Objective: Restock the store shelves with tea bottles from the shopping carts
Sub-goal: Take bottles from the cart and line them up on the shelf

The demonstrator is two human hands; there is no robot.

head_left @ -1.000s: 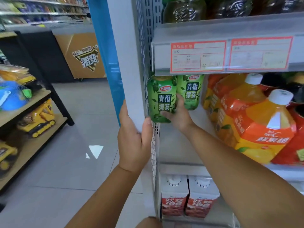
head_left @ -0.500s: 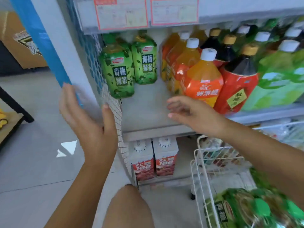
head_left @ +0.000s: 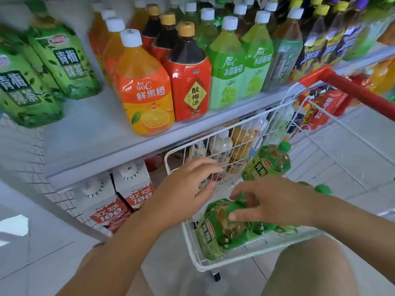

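Note:
A white wire shopping cart (head_left: 175,153) with a red handle stands in front of the shelf. Green tea bottles lie in it: one near me (head_left: 215,233), another further back (head_left: 267,163). My right hand (head_left: 275,201) hovers over the near bottle, fingers spread, fingertips touching its top. My left hand (head_left: 183,191) is open above the cart's left rim, holding nothing. Two green tea bottles (head_left: 64,58) stand on the shelf (head_left: 92,133) at the far left.
Orange juice (head_left: 145,92), a red plum drink (head_left: 190,82) and pale green grape drinks (head_left: 228,69) fill the shelf to the right. Milk cartons (head_left: 132,184) stand on the lower shelf. My knee (head_left: 310,270) is at the bottom right.
My view swung down and right from the shelf to the cart. My left hand left the shelf post, and both hands dropped over the cart's bottles.

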